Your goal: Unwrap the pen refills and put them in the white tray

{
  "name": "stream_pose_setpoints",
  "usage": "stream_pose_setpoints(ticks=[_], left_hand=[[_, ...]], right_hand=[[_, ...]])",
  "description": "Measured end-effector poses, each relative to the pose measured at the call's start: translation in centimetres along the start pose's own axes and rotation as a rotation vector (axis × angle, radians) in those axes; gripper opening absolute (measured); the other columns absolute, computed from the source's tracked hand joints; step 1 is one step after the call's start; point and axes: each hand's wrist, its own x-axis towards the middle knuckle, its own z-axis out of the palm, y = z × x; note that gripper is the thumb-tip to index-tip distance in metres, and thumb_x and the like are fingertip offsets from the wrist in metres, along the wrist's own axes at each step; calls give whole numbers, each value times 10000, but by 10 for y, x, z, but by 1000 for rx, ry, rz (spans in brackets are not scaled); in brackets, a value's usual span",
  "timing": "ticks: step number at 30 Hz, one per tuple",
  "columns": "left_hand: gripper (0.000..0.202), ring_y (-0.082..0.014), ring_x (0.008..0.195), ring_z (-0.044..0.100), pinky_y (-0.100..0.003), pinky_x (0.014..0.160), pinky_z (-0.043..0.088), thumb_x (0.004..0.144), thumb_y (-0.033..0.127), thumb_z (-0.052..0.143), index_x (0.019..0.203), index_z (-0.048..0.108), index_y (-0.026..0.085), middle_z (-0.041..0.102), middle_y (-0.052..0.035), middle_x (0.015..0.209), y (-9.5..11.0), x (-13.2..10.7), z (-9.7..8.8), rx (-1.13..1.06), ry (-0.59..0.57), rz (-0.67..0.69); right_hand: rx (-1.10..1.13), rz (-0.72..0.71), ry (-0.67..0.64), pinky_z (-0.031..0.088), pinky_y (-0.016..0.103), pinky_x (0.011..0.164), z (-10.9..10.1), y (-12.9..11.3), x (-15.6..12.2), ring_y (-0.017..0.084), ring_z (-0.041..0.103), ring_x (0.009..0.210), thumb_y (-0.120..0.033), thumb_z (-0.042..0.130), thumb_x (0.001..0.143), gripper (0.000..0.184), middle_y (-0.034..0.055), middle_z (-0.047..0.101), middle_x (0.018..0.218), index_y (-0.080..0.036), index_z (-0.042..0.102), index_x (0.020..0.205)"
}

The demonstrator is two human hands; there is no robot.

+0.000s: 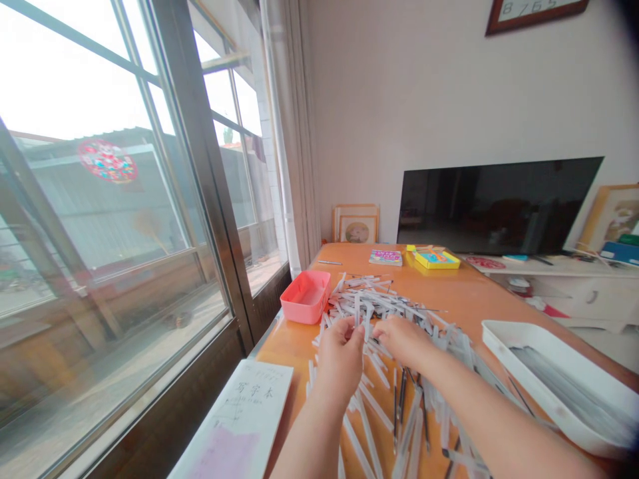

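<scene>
My left hand (341, 352) is closed in a pinch around a narrow, translucent white plastic sleeve (357, 307) that stands nearly upright. My right hand (402, 338) is close beside it with curled fingers, by another whitish sleeve (368, 318); whether it grips that one is hidden. Beneath and around both hands spreads a loose pile of similar sleeves (369, 406). Thin dark sticks that look like pen refills (396, 406) lie among them, several below my right forearm.
A pink plastic basket (303, 307) stands left of the pile, and a notebook (244, 416) lies nearer. At right, a white tray (504, 352) holds thin greyish pieces. Farther back are a pen (330, 263), a colourful booklet (385, 257) and a yellow box (442, 263).
</scene>
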Motion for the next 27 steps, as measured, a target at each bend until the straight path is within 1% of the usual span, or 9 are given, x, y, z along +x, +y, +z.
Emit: stream_pose_setpoints(ticks=[4, 8, 10, 12, 14, 18, 21, 24, 27], left_hand=[[301, -160, 666, 579, -257, 623, 430, 798, 358, 678, 1016, 741, 160, 686, -44, 755, 0, 0, -1, 2, 7, -5], [289, -158, 656, 573, -255, 617, 424, 797, 355, 674, 1002, 740, 163, 675, -36, 728, 1, 0, -1, 12, 12, -16], [287, -155, 650, 566, -254, 614, 419, 797, 356, 673, 999, 738, 162, 672, -34, 727, 2, 0, -1, 12, 5, -16], [290, -153, 646, 557, -252, 608, 412, 798, 359, 673, 994, 736, 156, 665, -33, 719, 3, -1, -2, 10, -1, -17], [295, -153, 640, 547, -250, 600, 404, 793, 369, 678, 982, 735, 150, 652, -29, 700, 4, -1, -2, 4, -6, -23], [302, -150, 635, 525, -250, 599, 387, 782, 386, 688, 968, 738, 154, 631, -20, 682, 6, -1, -1, -12, -11, -37], [300, -145, 649, 508, -251, 612, 373, 794, 378, 675, 981, 737, 152, 624, -20, 708, 6, -2, 0, -11, -27, -42], [280, -135, 670, 489, -252, 632, 358, 818, 357, 647, 988, 737, 154, 617, -16, 747, 6, -6, 3, -37, -113, -44], [269, -129, 686, 481, -253, 659, 352, 827, 360, 640, 985, 733, 162, 609, -8, 766, 8, -12, 7, -94, -201, -70]], right_hand=[[-6, -36, 9, 382, 286, 730, 1, -5, 3, 208, 636, 882, -244, 539, 850, 268, 45, 691, 999, -315, 778, 948], [7, -89, 5, 361, 274, 723, 1, -9, 6, 187, 623, 860, -216, 559, 827, 235, 28, 700, 953, -296, 775, 872], [16, -101, -7, 348, 270, 700, 1, -9, 8, 182, 617, 816, -197, 576, 804, 204, 29, 705, 877, -268, 767, 799], [28, -103, -23, 326, 268, 657, 2, -9, 10, 175, 602, 742, -180, 594, 775, 171, 33, 690, 760, -232, 741, 704], [48, -98, -29, 302, 267, 621, 3, -9, 11, 165, 578, 681, -159, 608, 743, 148, 31, 672, 689, -214, 716, 658], [120, -70, -4, 279, 259, 592, 6, -8, 11, 151, 546, 642, -136, 617, 703, 107, 19, 671, 681, -207, 697, 691], [206, -56, 28, 305, 243, 594, 0, -7, 6, 146, 554, 665, -143, 614, 699, 86, 6, 673, 697, -199, 674, 727], [294, -48, 68, 367, 232, 615, -17, -3, -7, 148, 586, 708, -173, 604, 730, 112, 6, 685, 742, -189, 666, 821], [467, -23, 74, 444, 233, 620, -42, 5, -29, 138, 623, 680, -224, 529, 821, 214, 15, 703, 792, -178, 654, 989]])
